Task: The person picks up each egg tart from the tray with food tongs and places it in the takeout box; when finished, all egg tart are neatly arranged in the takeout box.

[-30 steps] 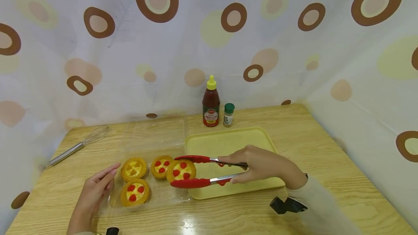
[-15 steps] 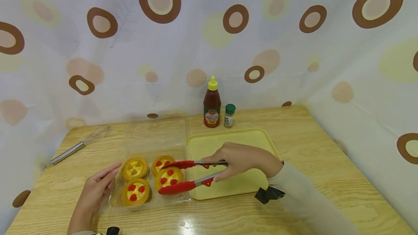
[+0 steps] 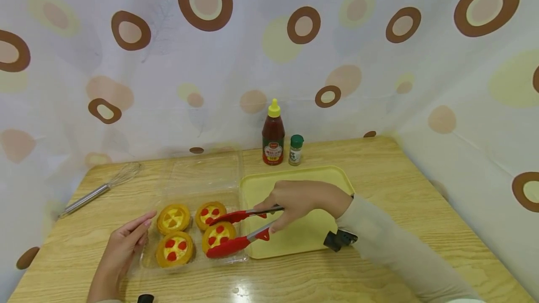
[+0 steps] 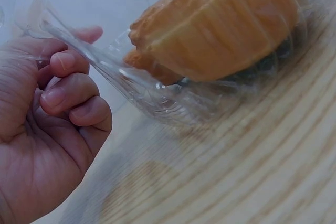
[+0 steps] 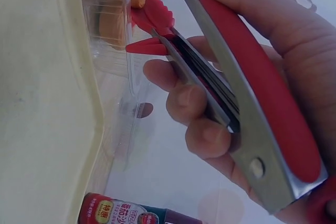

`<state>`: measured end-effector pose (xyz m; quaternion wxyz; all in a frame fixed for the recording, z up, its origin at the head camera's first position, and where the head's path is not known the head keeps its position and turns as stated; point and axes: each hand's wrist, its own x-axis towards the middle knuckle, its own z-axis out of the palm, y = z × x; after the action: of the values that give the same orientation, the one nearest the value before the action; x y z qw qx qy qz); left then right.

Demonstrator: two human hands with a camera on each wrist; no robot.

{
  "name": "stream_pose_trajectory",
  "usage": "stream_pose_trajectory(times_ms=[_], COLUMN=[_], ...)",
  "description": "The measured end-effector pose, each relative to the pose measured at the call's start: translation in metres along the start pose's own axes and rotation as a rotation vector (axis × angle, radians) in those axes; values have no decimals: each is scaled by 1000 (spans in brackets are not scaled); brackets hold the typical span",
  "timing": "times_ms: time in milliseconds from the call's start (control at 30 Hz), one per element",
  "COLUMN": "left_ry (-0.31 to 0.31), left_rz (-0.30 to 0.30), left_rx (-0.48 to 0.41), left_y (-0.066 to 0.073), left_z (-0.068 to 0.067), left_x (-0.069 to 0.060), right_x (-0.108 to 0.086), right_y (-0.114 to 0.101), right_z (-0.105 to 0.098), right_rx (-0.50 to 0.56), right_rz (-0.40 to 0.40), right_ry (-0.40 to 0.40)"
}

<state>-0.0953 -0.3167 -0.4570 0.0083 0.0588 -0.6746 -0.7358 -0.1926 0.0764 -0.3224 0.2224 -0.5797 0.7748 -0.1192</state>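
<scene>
My left hand [image 3: 120,249] pinches the left rim of a clear plastic clamshell box [image 3: 206,174], whose lid lies open at the back. In the left wrist view, its fingers curl by the box's wall [image 4: 136,95]. My right hand [image 3: 292,200] grips red-tipped metal tongs [image 5: 252,82]. Their tips straddle an egg tart with red dots [image 3: 220,235] at the box's front right; whether they still squeeze it I cannot tell. Behind it sits another red-dotted tart [image 3: 208,212], partly covered by the upper tip. On the left are a plain-topped tart [image 3: 173,219] and a red-dotted one [image 3: 174,250].
A yellow tray [image 3: 303,242] stands against the box's right side, under my right hand. Behind it are a sauce bottle [image 3: 273,141] with a yellow cap and a green-capped spice jar [image 3: 295,151]. A whisk [image 3: 98,191] lies at the left. Patterned cloth [image 3: 252,60] hangs behind.
My right hand has moved left and slightly toward me, bringing the tart in the tongs from over the box's right side down into its front right. The left hand has stayed put.
</scene>
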Motion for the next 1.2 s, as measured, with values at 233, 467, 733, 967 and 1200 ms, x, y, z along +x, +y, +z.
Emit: stream_pose_trajectory(times_ms=[233,467,733,967,1200], left_ry=[14,11,14,22,12], left_rz=[-6,8,20,14,23], left_rx=[2,0,-5,-5,-2], left_y=[0,0,2,2,1], left_z=[2,2,3,3,2], left_x=[-1,-2,-1,1,-1], right_x=[4,6,9,10,9], right_y=[-6,-8,-10,-12,-11], right_z=[-2,-3,-7,-9,-9], right_rx=[-27,-40,-35,-40,-36], right_rz=[48,80,116,150,144], right_ry=[-44,-53,-71,-88,-83])
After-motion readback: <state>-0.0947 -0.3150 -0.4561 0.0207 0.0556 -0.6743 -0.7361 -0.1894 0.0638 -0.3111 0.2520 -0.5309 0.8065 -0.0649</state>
